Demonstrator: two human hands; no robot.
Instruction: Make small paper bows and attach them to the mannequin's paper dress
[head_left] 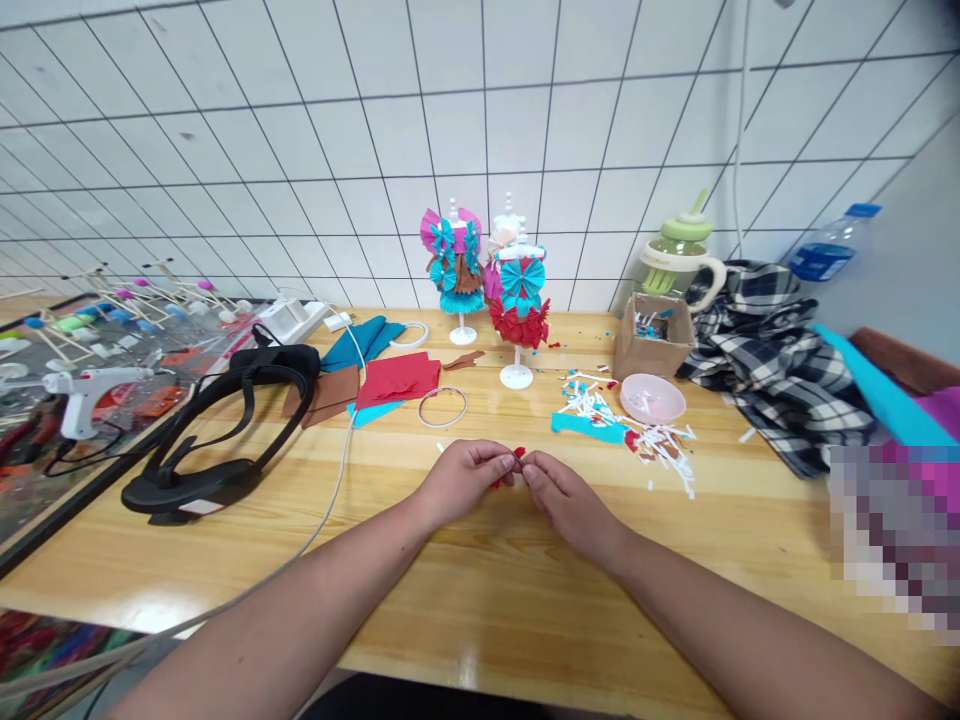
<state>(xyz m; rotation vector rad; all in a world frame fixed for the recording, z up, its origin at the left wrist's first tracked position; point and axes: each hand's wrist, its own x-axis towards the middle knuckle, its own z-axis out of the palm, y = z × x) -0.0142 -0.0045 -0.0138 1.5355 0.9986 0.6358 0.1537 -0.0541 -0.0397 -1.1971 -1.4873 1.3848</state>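
Between my two hands, low over the middle of the table, is a small piece of red crepe paper point(519, 453), mostly covered by the fingers. My left hand point(469, 482) pinches it from the left with thumb and forefinger. From the other side my right hand point(566, 497) is closed at the fingertips on the same piece. Behind them stands a small white dress form point(517, 300) dressed in blue and red pleated paper. Another dress form point(456, 265) wears pink, blue and brown paper. Folded red crepe paper point(397, 380) lies to the left, beside a thin ring of tape point(442, 407).
White paper scraps point(592, 400) and a pink bowl point(652, 399) lie at right, near a cardboard box point(654, 340) and a green-lidded jug point(675, 255). On the left are a black headset point(225, 440), a glue gun point(94, 393) and a cable point(337, 480) crossing the table.
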